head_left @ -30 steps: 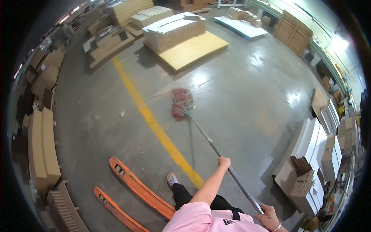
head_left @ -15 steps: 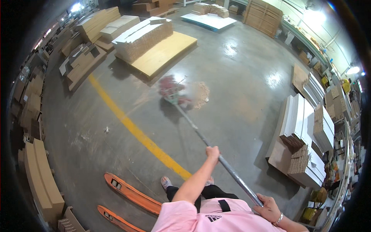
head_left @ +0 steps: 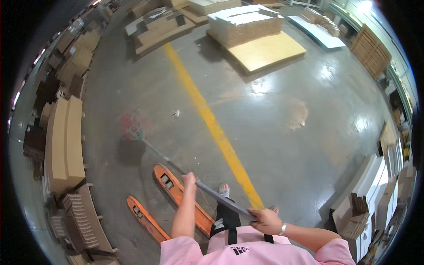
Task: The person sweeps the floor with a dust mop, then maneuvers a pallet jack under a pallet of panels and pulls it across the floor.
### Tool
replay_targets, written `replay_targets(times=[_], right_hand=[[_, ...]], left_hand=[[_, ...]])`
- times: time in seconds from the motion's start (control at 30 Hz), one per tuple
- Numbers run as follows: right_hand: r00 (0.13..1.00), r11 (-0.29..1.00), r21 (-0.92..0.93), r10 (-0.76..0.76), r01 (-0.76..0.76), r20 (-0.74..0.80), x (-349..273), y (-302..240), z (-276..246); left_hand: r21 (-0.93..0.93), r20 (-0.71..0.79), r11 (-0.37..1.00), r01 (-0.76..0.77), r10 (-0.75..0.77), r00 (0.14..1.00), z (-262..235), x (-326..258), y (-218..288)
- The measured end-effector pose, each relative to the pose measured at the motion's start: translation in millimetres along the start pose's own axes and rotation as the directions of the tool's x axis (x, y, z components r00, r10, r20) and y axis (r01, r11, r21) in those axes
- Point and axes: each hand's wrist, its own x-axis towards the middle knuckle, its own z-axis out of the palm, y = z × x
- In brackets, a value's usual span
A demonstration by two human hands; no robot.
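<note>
Mop head (head_left: 133, 125) blurred; pink shirt (head_left: 265, 255) cut off below.

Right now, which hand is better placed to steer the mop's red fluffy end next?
Probably the left hand: it grips the grey handle partway along, nearer the blurred red mop head. The right hand holds the opposite end.
</note>
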Motion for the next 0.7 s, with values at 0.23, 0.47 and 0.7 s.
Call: replay_targets(times=[0.23,0.47,0.7], right_hand=[[0.983,0.994,-0.097,0.060,-0.043,0.172,149,-69,58],[0.954,0.942,0.167,0.270,-0.290,0.133,65,-44,11],[0.836,0.635,0.700,0.539,-0.326,-0.099,-68,21,-27]], left_hand=[[-0.150,-0.137,0.975,0.163,-0.183,0.973,-106,135,36],[0.390,0.196,0.919,0.063,-0.150,0.969,26,86,-13],[0.536,0.292,0.844,-0.019,-0.164,0.942,216,-41,-98]])
